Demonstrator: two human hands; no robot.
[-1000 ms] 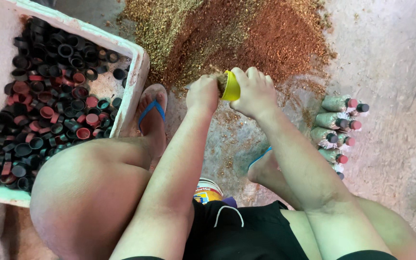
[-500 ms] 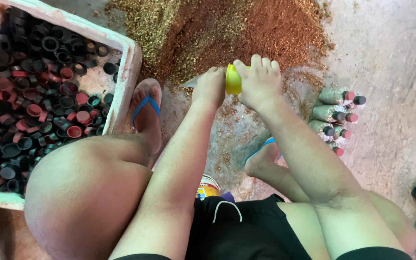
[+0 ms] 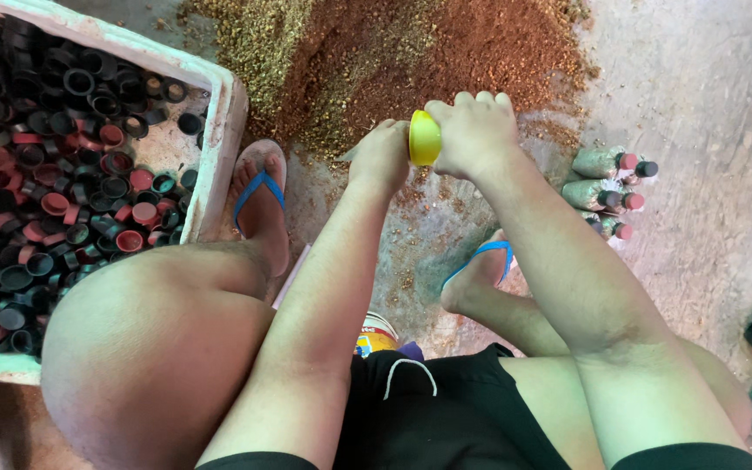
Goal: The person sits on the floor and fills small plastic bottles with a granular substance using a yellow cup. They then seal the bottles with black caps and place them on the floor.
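Hands moved slightly closer together since half second ago, yellow scoop [image 3: 424,137] now pinched between them over powder. Right hand [image 3: 473,132] curled in fist around scoop body; left hand [image 3: 382,157] closed beside it, thumb side touching scoop rim. Work stays at heap: reddish-brown and greenish powder [image 3: 411,52] just beyond knuckles. Concrete floor [image 3: 707,96] dusty. Filled bottles [image 3: 607,187] right of right hand. White box of caps [image 3: 71,174] well left of left hand.

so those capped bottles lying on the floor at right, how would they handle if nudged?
The small bottles lie on their sides, so they would probably roll. They look filled with powder, so likely not feather-light. The round caps seem smooth, maybe slippery.
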